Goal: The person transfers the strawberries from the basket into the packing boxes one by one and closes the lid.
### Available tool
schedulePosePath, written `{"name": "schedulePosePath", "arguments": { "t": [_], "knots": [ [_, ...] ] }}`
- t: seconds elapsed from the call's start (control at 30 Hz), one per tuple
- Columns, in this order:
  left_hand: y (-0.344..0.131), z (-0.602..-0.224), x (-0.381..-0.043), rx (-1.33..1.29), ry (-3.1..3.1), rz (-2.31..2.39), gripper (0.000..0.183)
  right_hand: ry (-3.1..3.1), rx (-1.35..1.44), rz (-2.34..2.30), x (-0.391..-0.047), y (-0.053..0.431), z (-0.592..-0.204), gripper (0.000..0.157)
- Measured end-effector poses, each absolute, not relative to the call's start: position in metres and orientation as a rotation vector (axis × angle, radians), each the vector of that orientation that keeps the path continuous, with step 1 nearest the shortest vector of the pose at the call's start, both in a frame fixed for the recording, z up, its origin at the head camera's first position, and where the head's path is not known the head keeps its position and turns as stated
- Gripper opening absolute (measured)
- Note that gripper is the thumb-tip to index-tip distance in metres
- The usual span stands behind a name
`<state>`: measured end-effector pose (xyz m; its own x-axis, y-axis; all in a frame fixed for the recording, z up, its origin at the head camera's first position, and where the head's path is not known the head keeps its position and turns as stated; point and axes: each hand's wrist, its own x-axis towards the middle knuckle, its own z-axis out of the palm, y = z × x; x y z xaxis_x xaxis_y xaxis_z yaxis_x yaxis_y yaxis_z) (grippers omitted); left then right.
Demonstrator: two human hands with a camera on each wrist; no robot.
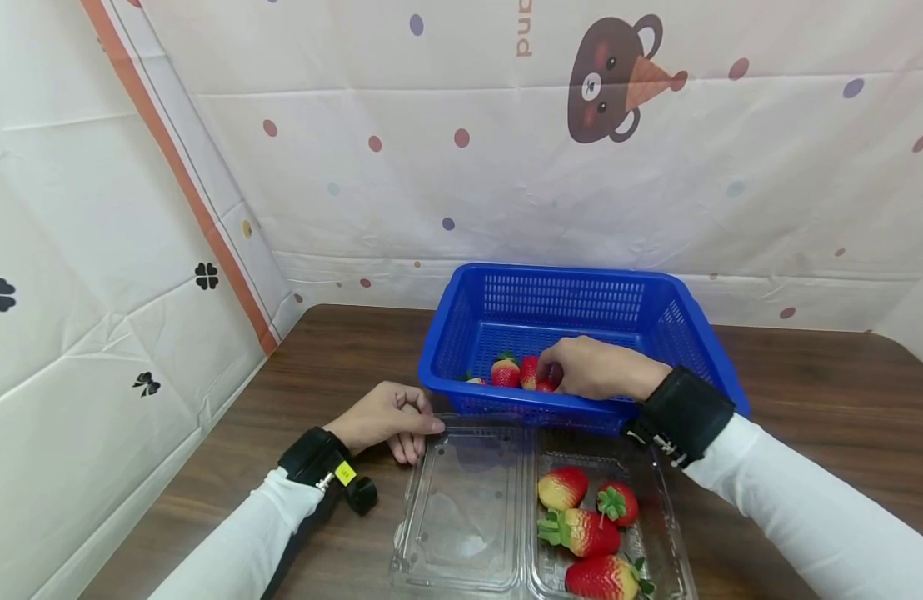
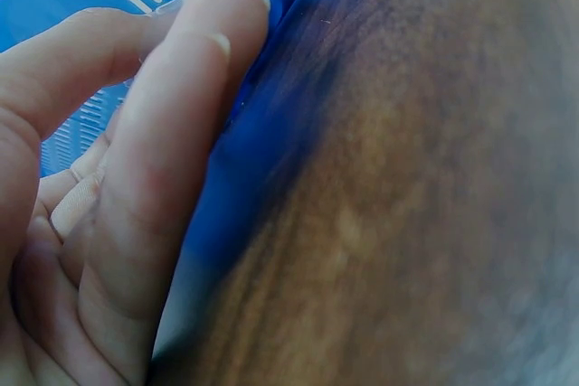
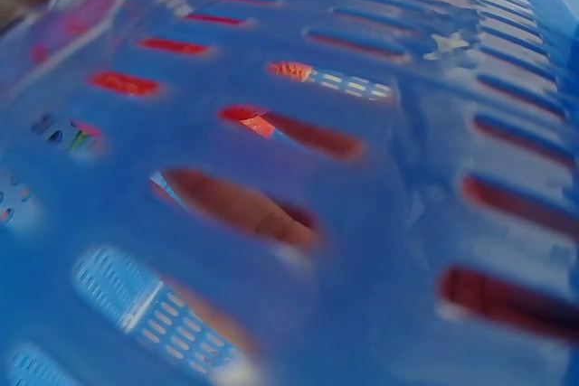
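Note:
My left hand (image 1: 392,421) pinches the far left corner of an opened clear plastic clamshell box (image 1: 469,508) between thumb and fingers. In the left wrist view, the fingertips (image 2: 226,20) meet at the clear plastic edge. My right hand (image 1: 600,368) reaches over the near wall of a blue plastic basket (image 1: 581,287), its fingers curled round a strawberry (image 1: 546,386). Other strawberries (image 1: 505,372) lie beside it on the basket floor. Several more, among them a large strawberry (image 1: 591,533), lie in the box's right half. Through the basket slots in the right wrist view, parts of fingers (image 3: 240,205) and red fruit show.
The brown wooden table (image 1: 334,358) carries the basket at the back and the box in front, their edges close together. A white patterned cloth (image 1: 431,183) hangs behind and along the left side. Each wrist wears a black band (image 1: 682,412) with a camera.

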<state>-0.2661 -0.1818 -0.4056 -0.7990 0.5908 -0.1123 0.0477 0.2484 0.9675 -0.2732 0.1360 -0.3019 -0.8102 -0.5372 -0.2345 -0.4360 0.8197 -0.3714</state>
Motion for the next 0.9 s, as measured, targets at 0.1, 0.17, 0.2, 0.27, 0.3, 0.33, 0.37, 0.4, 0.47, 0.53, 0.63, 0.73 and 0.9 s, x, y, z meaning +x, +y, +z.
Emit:
{"name": "schedulePosePath", "arguments": {
  "t": [0.1,0.17,0.2,0.27,0.3,0.33,0.37,0.4,0.47,0.53,0.63,0.73,0.9],
  "knots": [
    [-0.1817,-0.4056,-0.2662,0.579,2.070,1.577,0.029,2.669,-0.731,-0.432,-0.2738,0.1359,-0.3023,0.022],
    [-0.1816,-0.4055,-0.2662,0.578,2.071,1.577,0.029,2.669,-0.734,-0.427,-0.2741,0.1361,-0.3025,0.022],
    [-0.1816,-0.4055,-0.2662,0.578,2.073,1.576,0.029,2.671,-0.738,-0.423,-0.2742,0.1363,-0.3026,0.021],
    [-0.1817,-0.4054,-0.2661,0.579,2.073,1.575,0.029,2.672,-0.756,-0.424,-0.2743,0.1369,-0.3028,0.021],
    [-0.1816,-0.4053,-0.2660,0.580,2.073,1.575,0.029,2.672,-0.765,-0.425,-0.2743,0.1373,-0.3029,0.022],
    [-0.1816,-0.4052,-0.2659,0.582,2.073,1.576,0.029,2.673,-0.774,-0.426,-0.2743,0.1377,-0.3028,0.022],
    [-0.1815,-0.4051,-0.2659,0.583,2.073,1.576,0.029,2.673,-0.782,-0.428,-0.2743,0.1381,-0.3028,0.022],
    [-0.1815,-0.4050,-0.2658,0.584,2.073,1.576,0.028,2.672,-0.789,-0.431,-0.2742,0.1384,-0.3028,0.023],
    [-0.1814,-0.4049,-0.2659,0.587,2.073,1.578,0.028,2.672,-0.796,-0.436,-0.2743,0.1389,-0.3026,0.023],
    [-0.1814,-0.4049,-0.2659,0.589,2.075,1.577,0.028,2.673,-0.795,-0.438,-0.2743,0.1392,-0.3025,0.023],
    [-0.1814,-0.4048,-0.2659,0.587,2.077,1.575,0.028,2.676,-0.783,-0.440,-0.2741,0.1394,-0.3024,0.023],
    [-0.1814,-0.4048,-0.2658,0.586,2.073,1.577,0.028,2.685,-0.774,-0.438,-0.2736,0.1393,-0.3020,0.024],
    [-0.1808,-0.4049,-0.2660,0.587,2.061,1.587,0.028,2.712,-0.786,-0.434,-0.2722,0.1405,-0.3001,0.025]
  ]
}}
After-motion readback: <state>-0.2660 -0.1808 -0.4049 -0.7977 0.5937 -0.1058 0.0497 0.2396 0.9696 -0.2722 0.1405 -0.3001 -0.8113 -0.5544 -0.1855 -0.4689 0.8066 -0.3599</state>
